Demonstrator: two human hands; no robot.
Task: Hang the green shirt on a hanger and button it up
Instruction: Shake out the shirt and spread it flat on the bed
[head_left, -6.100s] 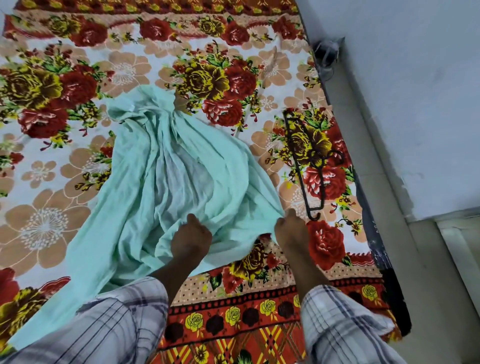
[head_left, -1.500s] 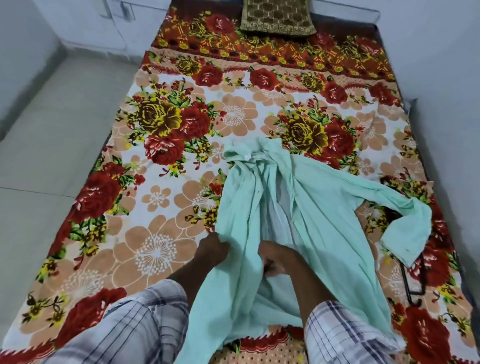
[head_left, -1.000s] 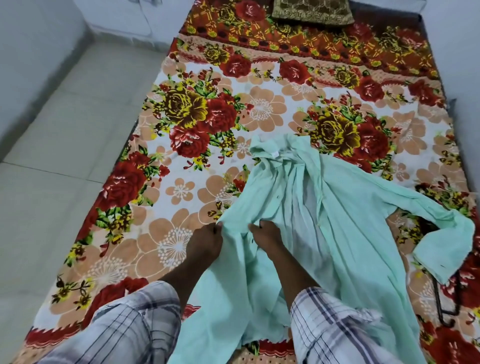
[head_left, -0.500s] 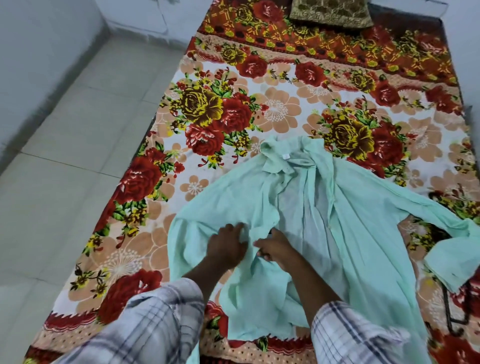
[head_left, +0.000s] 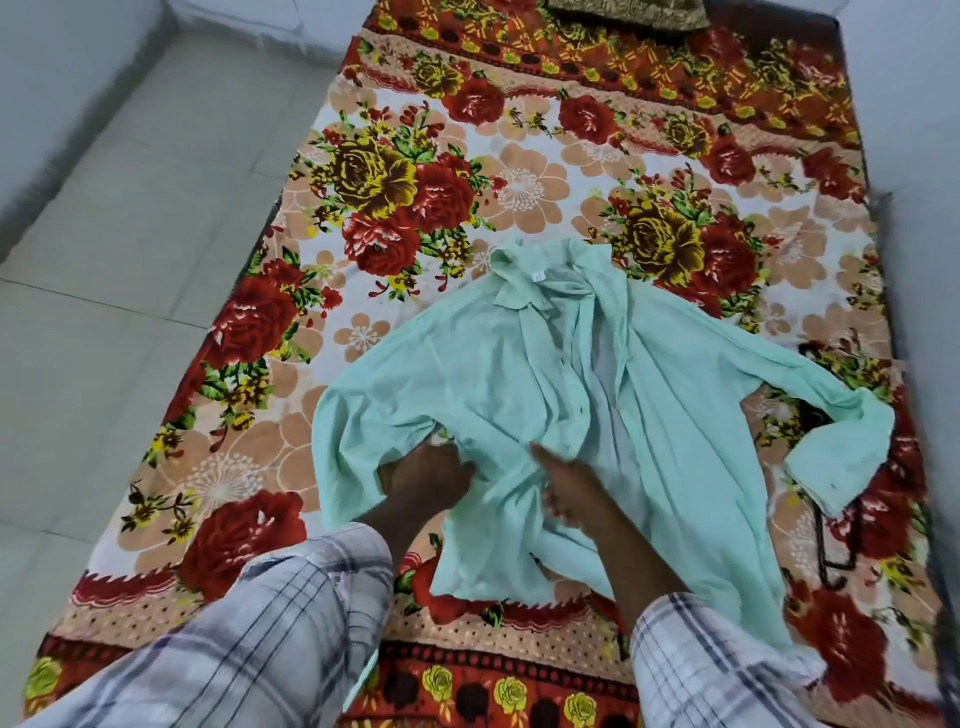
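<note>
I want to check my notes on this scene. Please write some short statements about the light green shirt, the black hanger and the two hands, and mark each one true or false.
1. The light green long-sleeved shirt lies spread on the floral bedsheet, collar away from the person. True.
2. The shirt already hangs on the thin black hanger. False: the hanger lies on the bedsheet at the right, partly under the sleeve cuff.
3. The shirt front is buttoned shut. False: it lies open down the middle.
4. The left hand and the right hand both touch the shirt's lower part. True.
</note>
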